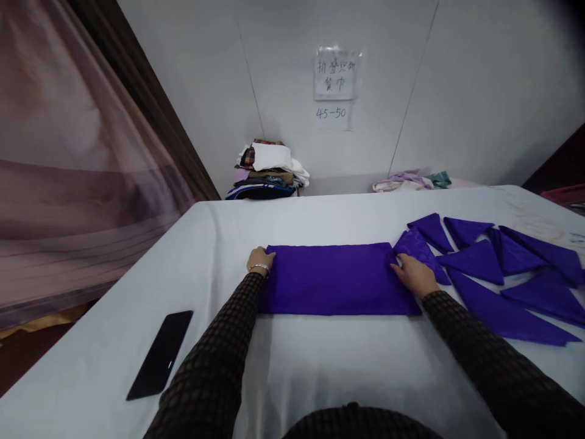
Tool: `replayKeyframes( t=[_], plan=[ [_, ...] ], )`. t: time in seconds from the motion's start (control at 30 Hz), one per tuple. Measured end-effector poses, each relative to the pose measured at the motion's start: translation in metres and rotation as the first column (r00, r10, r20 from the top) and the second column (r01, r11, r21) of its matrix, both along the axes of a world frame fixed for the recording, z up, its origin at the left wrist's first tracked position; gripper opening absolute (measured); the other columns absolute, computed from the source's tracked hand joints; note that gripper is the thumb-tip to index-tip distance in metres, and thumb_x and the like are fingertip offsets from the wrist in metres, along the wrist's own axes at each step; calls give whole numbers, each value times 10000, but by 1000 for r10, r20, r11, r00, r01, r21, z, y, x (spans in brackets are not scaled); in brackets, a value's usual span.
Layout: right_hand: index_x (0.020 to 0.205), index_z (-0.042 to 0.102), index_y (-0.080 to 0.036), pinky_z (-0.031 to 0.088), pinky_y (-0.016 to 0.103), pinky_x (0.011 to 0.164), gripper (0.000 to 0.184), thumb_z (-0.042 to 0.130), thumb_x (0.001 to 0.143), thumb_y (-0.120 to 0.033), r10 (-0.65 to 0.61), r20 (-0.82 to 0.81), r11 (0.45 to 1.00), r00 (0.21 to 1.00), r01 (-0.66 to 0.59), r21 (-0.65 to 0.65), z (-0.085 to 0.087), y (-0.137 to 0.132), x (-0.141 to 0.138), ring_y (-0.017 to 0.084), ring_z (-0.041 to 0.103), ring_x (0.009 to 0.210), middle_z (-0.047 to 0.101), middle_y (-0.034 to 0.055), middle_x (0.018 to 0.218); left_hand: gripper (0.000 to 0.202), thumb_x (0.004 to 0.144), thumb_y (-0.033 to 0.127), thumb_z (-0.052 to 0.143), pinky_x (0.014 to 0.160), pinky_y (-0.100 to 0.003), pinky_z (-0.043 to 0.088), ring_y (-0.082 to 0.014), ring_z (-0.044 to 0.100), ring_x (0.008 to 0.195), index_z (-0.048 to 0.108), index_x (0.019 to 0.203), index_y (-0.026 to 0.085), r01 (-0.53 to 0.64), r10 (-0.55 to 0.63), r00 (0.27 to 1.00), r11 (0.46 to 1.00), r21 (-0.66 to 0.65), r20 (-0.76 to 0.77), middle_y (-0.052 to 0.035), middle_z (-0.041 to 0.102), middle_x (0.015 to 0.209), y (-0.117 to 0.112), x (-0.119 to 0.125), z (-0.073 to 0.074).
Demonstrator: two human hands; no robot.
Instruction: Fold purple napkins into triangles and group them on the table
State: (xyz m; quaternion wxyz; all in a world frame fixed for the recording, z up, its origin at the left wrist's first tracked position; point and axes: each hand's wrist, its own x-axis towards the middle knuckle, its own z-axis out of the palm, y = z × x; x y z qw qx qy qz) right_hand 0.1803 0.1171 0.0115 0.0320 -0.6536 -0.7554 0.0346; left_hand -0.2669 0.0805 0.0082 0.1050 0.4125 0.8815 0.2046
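Note:
A purple cloth napkin (331, 280) lies in front of me, folded into a long flat rectangle. At its left edge, near the far corner, my left hand (262, 260) has its fingers closed on the cloth; a bracelet circles that wrist. The right edge is gripped by my right hand (415, 275) between thumb and fingers. Just beyond that hand, several purple napkins folded into triangles (478, 259) are spread on the right, some overlapping. The nearest triangle touches or almost touches the rectangle's far right corner.
A white cloth covers the table (320, 366). A black phone (159, 353) lies at the left. Behind the table's far edge are a stack of folded clothes (269, 171) and a smaller cloth pile (406, 181). Handwritten paper signs (335, 76) hang on the wall; a curtain (82, 152) hangs at left.

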Motion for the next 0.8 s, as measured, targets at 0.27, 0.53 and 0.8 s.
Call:
replayKeyframes(
  t=[0.27, 0.53, 0.8],
  plan=[
    [1183, 526, -125, 453, 333, 748, 388, 402, 897, -356, 132, 31, 988, 991, -134, 79, -3, -42, 5, 270, 587, 960, 610, 136, 1036, 138, 748, 307, 591, 747, -321, 444, -257, 615, 923, 618, 805, 184, 15, -17, 999, 999, 37, 50, -102, 677, 903, -10, -1, 10],
    [1210, 526, -201, 471, 340, 728, 431, 391, 849, -392, 260, -284, 964, 923, -265, 23, -15, -77, 13, 252, 623, 913, 662, 96, 1022, 96, 683, 259, 679, 613, -219, 458, -156, 629, 700, 646, 697, 169, -66, 58, 953, 998, 17, 298, -9, 678, 680, -92, -46, 26],
    [1173, 552, -204, 430, 308, 547, 492, 395, 799, -482, 172, -354, 974, 919, -212, -75, -22, -75, 20, 222, 618, 623, 667, 38, 725, 167, 670, 332, 709, 550, -205, 436, -131, 600, 615, 674, 627, 174, -157, 134, 887, 988, 14, 443, 5, 646, 584, -134, -50, 15]
  ],
)
